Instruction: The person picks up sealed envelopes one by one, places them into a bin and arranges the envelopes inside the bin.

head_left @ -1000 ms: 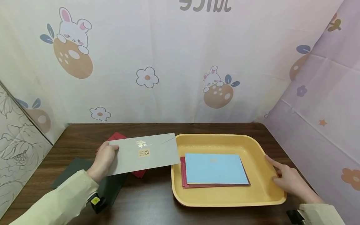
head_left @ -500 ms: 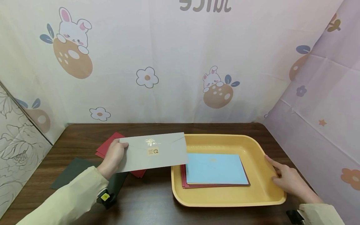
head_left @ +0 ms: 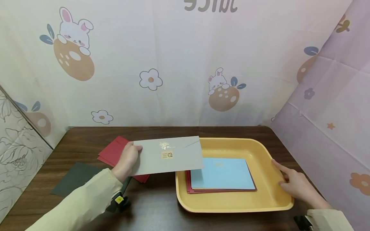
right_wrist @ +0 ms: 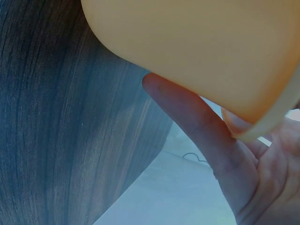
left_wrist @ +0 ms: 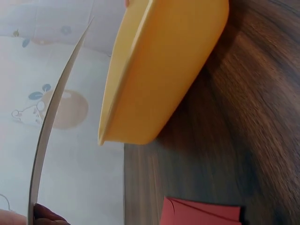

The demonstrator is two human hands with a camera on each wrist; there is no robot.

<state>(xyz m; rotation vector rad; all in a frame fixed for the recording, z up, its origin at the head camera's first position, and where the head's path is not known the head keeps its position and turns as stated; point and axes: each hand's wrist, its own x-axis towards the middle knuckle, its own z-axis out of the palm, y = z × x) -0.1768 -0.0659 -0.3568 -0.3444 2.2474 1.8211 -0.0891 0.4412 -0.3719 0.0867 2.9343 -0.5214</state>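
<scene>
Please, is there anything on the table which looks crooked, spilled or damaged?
I see nothing spilled or damaged. The red envelopes and dark paper on the table, at the left, lie slanted. In the yellow tray, the blue envelope is not lined up with the red papers beneath it, so the stack looks uneven.

“Just for you” can be read on the tan label (head_left: 167,155) of the grey envelope (head_left: 168,164) at mid-frame; the gold script (head_left: 165,146) above is illegible. At the top edge, cropped, reversed lettering (head_left: 211,5), apparently “Juice”, is printed on the curtain (head_left: 185,48).
</scene>
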